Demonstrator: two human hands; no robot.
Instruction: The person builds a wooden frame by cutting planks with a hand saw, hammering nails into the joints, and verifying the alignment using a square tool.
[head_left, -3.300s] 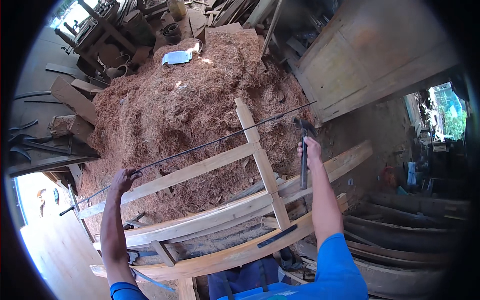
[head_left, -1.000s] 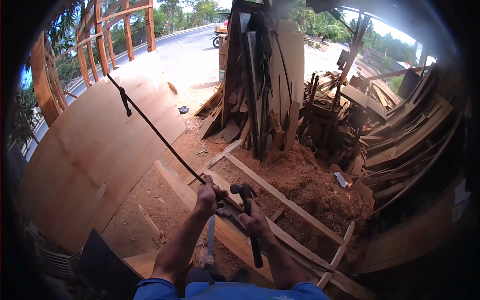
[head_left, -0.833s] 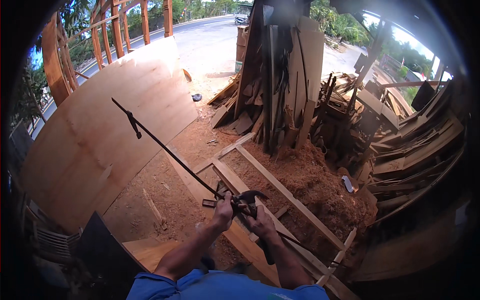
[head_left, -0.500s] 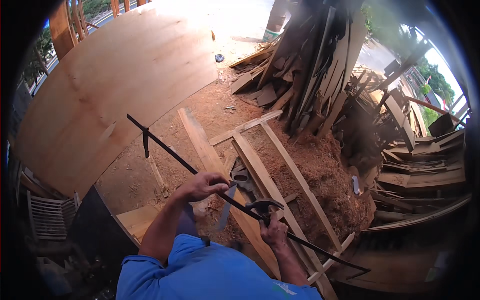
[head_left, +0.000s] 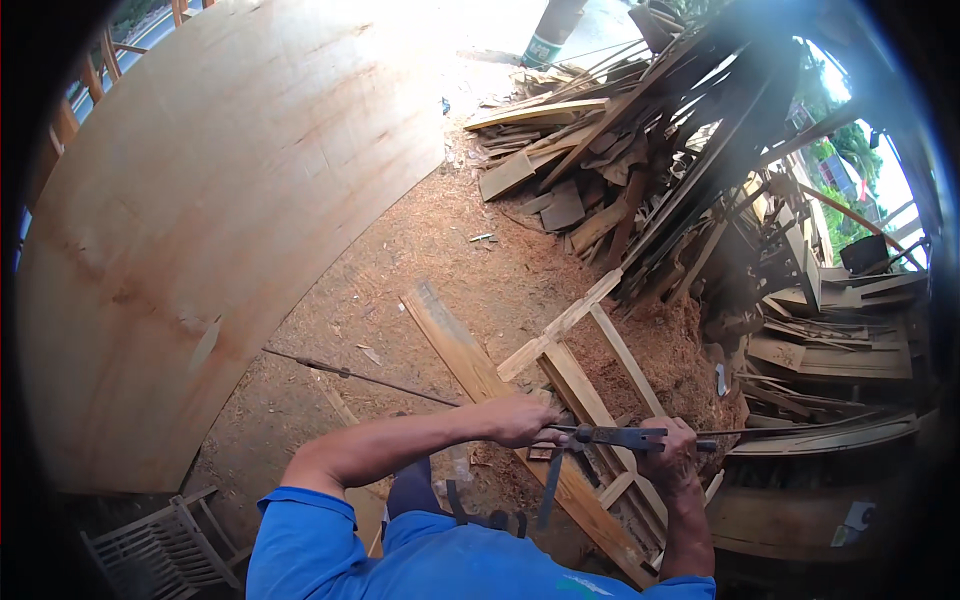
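Since the earlier frame, the metal bar [head_left: 400, 387] swung more crosswise. Left hand [head_left: 525, 420] grasped the bar; right hand [head_left: 674, 452] clenched the hammer [head_left: 620, 437].

We look through one wide fisheye camera, the left of two worn side by side on the person's head, upright and unmirrored. We face steeply down past the blue shirt [head_left: 430, 560] to the fingers [head_left: 546, 437], near us and below our view's middle. Beyond the fingers we take in the ground [head_left: 370, 265], then the wood pile [head_left: 560, 200] farther off; to their left, the plywood sheet [head_left: 230, 220], its edge bowed toward our dark, round rim.
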